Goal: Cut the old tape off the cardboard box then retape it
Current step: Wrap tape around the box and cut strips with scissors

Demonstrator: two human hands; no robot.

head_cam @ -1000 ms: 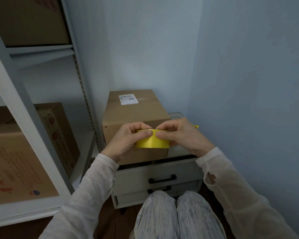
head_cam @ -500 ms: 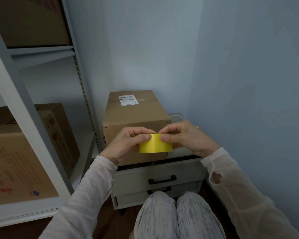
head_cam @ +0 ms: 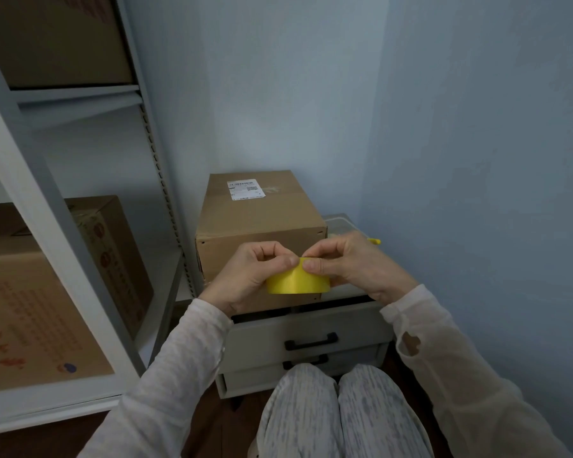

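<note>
A brown cardboard box [head_cam: 258, 213] with a white shipping label stands on a low white drawer unit [head_cam: 308, 328]. In front of its near face I hold a yellow roll of tape [head_cam: 296, 282] between both hands. My left hand [head_cam: 252, 276] grips the roll's left side, thumb and fingers pinched at its top edge. My right hand [head_cam: 351, 264] holds the right side and pinches the top edge beside the left thumb. A small yellow object [head_cam: 374, 241] pokes out behind my right hand on the drawer unit; most of it is hidden.
A white metal shelf rack [head_cam: 90, 259] stands at the left with printed cardboard boxes [head_cam: 37, 309] on its shelves. Blue walls close in behind and at the right. My knees [head_cam: 338, 414] are just in front of the drawers.
The roll has tilted, so its outer side faces me, and dropped slightly. Both hands' fingertips have come together at the roll's top edge.
</note>
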